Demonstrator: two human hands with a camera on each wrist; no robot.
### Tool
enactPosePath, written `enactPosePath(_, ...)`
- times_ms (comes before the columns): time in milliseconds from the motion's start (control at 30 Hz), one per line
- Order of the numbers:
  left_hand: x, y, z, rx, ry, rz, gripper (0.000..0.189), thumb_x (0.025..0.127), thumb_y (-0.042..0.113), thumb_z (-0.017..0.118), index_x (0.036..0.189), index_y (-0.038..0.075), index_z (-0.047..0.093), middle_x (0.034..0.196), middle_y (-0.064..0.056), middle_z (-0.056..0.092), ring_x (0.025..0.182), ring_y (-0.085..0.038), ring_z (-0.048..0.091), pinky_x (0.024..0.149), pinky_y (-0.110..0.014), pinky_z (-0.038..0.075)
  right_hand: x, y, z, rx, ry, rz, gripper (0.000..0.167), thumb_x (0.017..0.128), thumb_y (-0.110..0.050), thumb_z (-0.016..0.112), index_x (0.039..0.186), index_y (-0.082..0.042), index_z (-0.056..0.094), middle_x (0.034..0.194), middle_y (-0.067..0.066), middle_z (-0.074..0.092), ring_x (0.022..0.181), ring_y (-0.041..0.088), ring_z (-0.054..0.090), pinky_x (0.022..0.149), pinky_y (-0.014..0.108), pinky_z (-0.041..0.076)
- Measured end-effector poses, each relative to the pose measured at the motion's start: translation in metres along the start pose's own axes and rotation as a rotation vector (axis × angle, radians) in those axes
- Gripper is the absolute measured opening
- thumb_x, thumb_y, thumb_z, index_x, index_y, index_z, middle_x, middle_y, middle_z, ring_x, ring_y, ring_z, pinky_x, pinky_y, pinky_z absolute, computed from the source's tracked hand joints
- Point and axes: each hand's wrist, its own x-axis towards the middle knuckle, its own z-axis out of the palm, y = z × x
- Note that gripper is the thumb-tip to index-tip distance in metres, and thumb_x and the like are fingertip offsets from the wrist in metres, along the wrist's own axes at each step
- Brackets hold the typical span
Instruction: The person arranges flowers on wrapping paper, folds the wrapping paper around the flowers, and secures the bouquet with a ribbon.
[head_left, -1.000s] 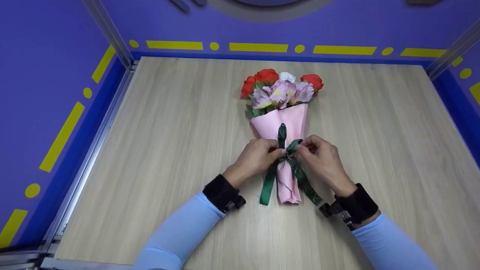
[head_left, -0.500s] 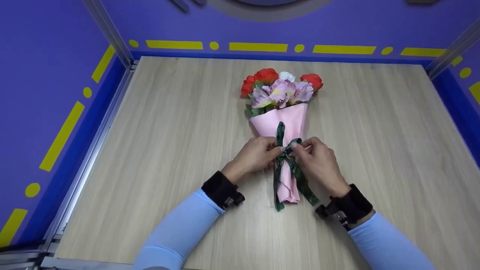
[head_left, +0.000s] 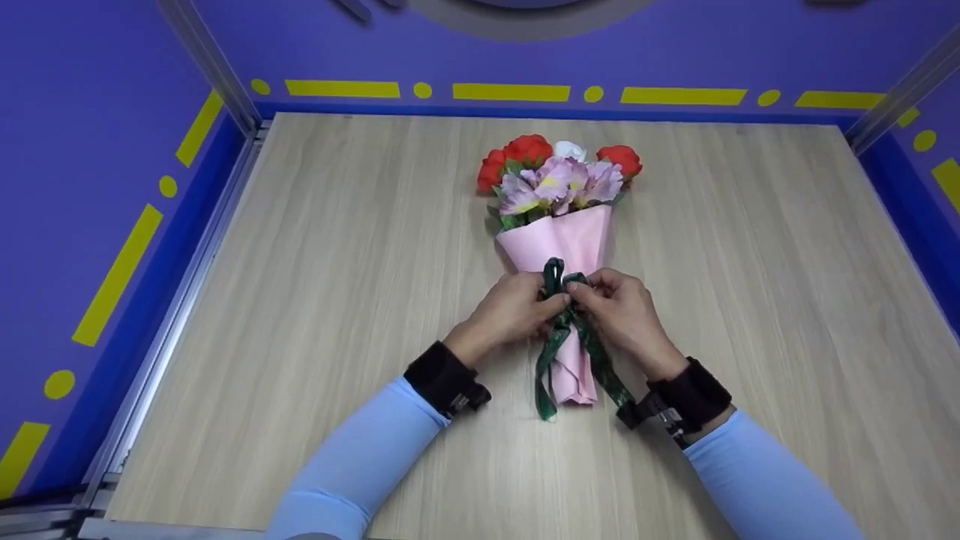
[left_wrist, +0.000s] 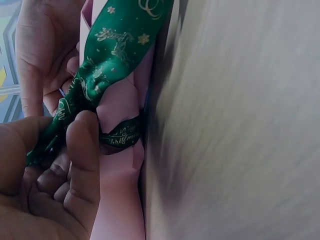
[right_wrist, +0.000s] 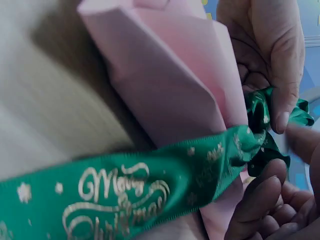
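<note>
A bouquet in pink wrapping paper (head_left: pixel 589 232) lies on the table, its blossoms pointing away from me. Round its narrow waist runs a green ribbon (right_wrist: pixel 125 192) printed with gold "Merry Christmas" lettering. My left hand (head_left: pixel 510 307) pinches a ribbon loop that stands up at the knot. Just across from it, my right hand (head_left: pixel 626 307) pinches a second loop between thumb and forefinger. The fingertips of both hands nearly meet over the knot, which they partly cover. Two ribbon tails hang down either side of the wrapped stems. In the left wrist view the ribbon band (left_wrist: pixel 120 137) circles the paper.
Red flowers (head_left: pixel 529 150), a white flower (head_left: pixel 570 150) and pale purple flowers (head_left: pixel 555 180) fill the bouquet's top. The wood-grain table (head_left: pixel 360 262) is bordered by blue panels (head_left: pixel 510 52) with yellow marks and metal rails.
My right hand has moved left, closer to my left hand, bringing its ribbon loop along. The left loop now stands lower and rounder. The left tail has swung about beside the stems.
</note>
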Motion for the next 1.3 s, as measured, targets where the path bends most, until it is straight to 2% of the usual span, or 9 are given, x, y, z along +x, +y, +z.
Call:
enactPosePath(233, -0.003, -0.011, -0.007, 0.125, 0.044, 0.057, 0.043, 0.105, 0.036, 0.063, 0.067, 0.018, 0.056, 0.065, 0.006, 0.053, 0.059, -0.013, 0.052, 0.054, -0.025, 0.039, -0.013, 0.005, -0.009, 0.107, 0.027, 0.077, 0.022, 0.103, -0.018, 0.067, 0.091, 0.001, 0.064, 0.072, 0.004, 0.068, 0.057, 0.011, 0.059, 0.05, 0.023, 0.048)
enactPosePath(433, -0.003, -0.023, -0.011, 0.215, 0.029, 0.051, 0.041, 0.107, 0.035, 0.063, 0.071, 0.018, 0.051, 0.076, 0.0, 0.054, 0.073, -0.021, 0.054, 0.069, -0.037, 0.048, -0.018, 0.015, -0.018, 0.174, 0.063, 0.129, 0.022, 0.103, -0.015, 0.068, 0.091, 0.003, 0.062, 0.072, 0.003, 0.068, 0.06, 0.011, 0.062, 0.055, 0.025, 0.054)
enactPosePath(700, -0.003, -0.025, -0.017, 0.222, -0.007, 0.043, 0.033, 0.105, 0.031, 0.066, 0.076, 0.015, 0.061, 0.08, 0.001, 0.057, 0.074, -0.018, 0.053, 0.067, -0.031, 0.042, -0.015, 0.032, -0.032, 0.188, 0.087, 0.189, 0.021, 0.101, -0.014, 0.068, 0.088, 0.002, 0.063, 0.064, 0.0, 0.063, 0.056, 0.011, 0.06, 0.052, 0.027, 0.053)
enactPosePath(867, -0.004, -0.024, -0.017, 0.264, -0.026, 0.031, 0.022, 0.105, 0.029, 0.066, 0.096, 0.013, 0.078, 0.09, -0.003, 0.07, 0.083, -0.021, 0.063, 0.075, -0.035, 0.05, -0.013, 0.038, -0.036, 0.196, 0.059, 0.24, 0.021, 0.101, -0.013, 0.067, 0.086, 0.001, 0.063, 0.066, 0.0, 0.063, 0.056, 0.01, 0.058, 0.051, 0.027, 0.05)
enactPosePath(967, -0.004, -0.024, -0.017, 0.289, -0.028, 0.042, 0.021, 0.105, 0.028, 0.066, 0.107, 0.014, 0.081, 0.098, -0.008, 0.075, 0.091, -0.025, 0.068, 0.082, -0.04, 0.054, -0.012, 0.039, -0.038, 0.187, 0.05, 0.258, 0.019, 0.1, -0.011, 0.066, 0.085, 0.001, 0.063, 0.067, 0.0, 0.063, 0.056, 0.01, 0.058, 0.051, 0.027, 0.049)
enactPosePath(1033, -0.004, -0.024, -0.017, 0.303, -0.031, 0.044, 0.021, 0.105, 0.028, 0.065, 0.105, 0.013, 0.081, 0.097, -0.008, 0.074, 0.09, -0.025, 0.067, 0.081, -0.04, 0.054, -0.013, 0.04, -0.038, 0.186, 0.04, 0.273, 0.018, 0.1, -0.01, 0.066, 0.086, 0.001, 0.063, 0.067, 0.0, 0.063, 0.056, 0.009, 0.057, 0.051, 0.026, 0.049)
enactPosePath(1167, -0.004, -0.025, -0.019, 0.248, -0.042, -0.015, 0.028, 0.105, 0.03, 0.065, 0.084, 0.012, 0.07, 0.082, -0.002, 0.061, 0.076, -0.02, 0.056, 0.068, -0.033, 0.046, -0.013, 0.041, -0.038, 0.219, 0.008, 0.288, 0.02, 0.103, -0.011, 0.065, 0.089, 0.004, 0.063, 0.067, 0.0, 0.063, 0.056, 0.01, 0.059, 0.052, 0.027, 0.052)
enactPosePath(1233, -0.004, -0.026, -0.02, 0.152, -0.035, -0.059, 0.036, 0.106, 0.033, 0.063, 0.076, 0.013, 0.062, 0.075, 0.0, 0.055, 0.069, -0.017, 0.051, 0.062, -0.029, 0.041, -0.014, 0.042, -0.038, 0.238, -0.013, 0.276, 0.026, 0.105, -0.016, 0.065, 0.094, 0.007, 0.064, 0.069, 0.002, 0.065, 0.056, 0.01, 0.061, 0.053, 0.027, 0.054)
enactPosePath(1300, -0.005, -0.026, -0.022, 0.024, -0.025, -0.09, 0.043, 0.107, 0.04, 0.062, 0.073, 0.012, 0.063, 0.069, 0.001, 0.056, 0.063, -0.016, 0.052, 0.056, -0.027, 0.04, -0.015, 0.043, -0.038, 0.247, -0.058, 0.267, 0.036, 0.107, -0.026, 0.065, 0.101, 0.01, 0.065, 0.071, 0.002, 0.067, 0.056, 0.01, 0.062, 0.052, 0.026, 0.055)
